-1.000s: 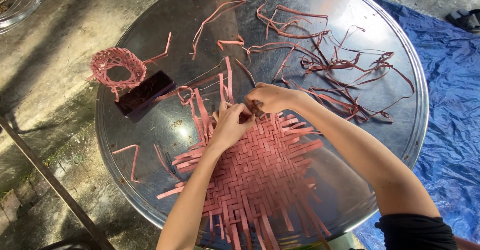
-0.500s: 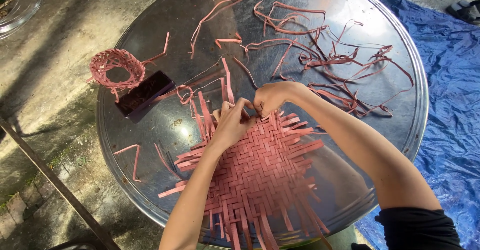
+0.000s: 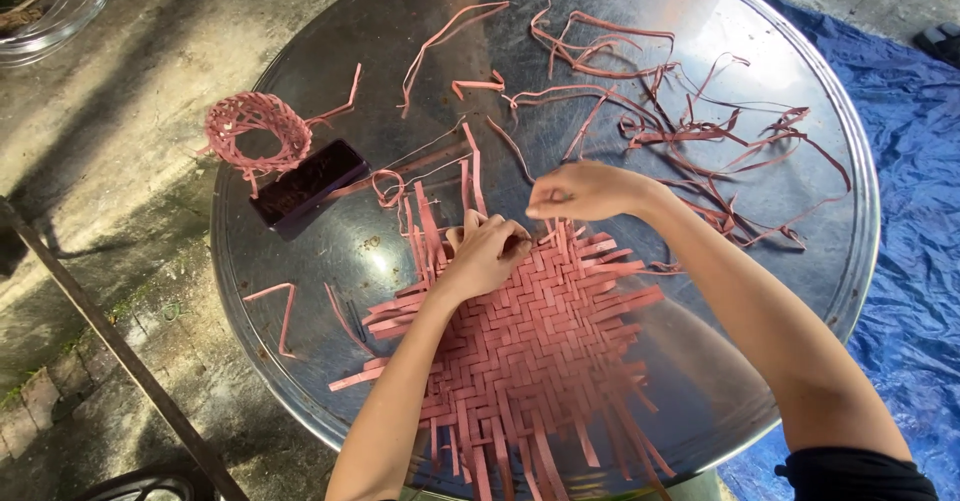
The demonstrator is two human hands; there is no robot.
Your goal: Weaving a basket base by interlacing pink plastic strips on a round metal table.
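Note:
A pink woven mat point(image 3: 535, 346) of flat strips lies on a large round metal tray point(image 3: 330, 251). My left hand point(image 3: 487, 253) rests curled on the mat's far edge, fingers pressing down on the strips there. My right hand point(image 3: 580, 191) hovers just beyond that edge, thumb and fingers pinched on a thin pink strip point(image 3: 520, 156). Loose ends of strips stick out all around the mat.
Several loose pink strips point(image 3: 690, 121) lie tangled on the tray's far right. A small woven pink ring point(image 3: 258, 129) and a dark phone point(image 3: 308, 187) sit at the tray's left. Blue tarp point(image 3: 910, 221) lies at right, a metal bar point(image 3: 110, 346) at left, concrete floor around.
My right hand has lifted slightly away from the left hand and the mat's edge, drawing the strip toward the far side. The left hand stays pressed on the weave.

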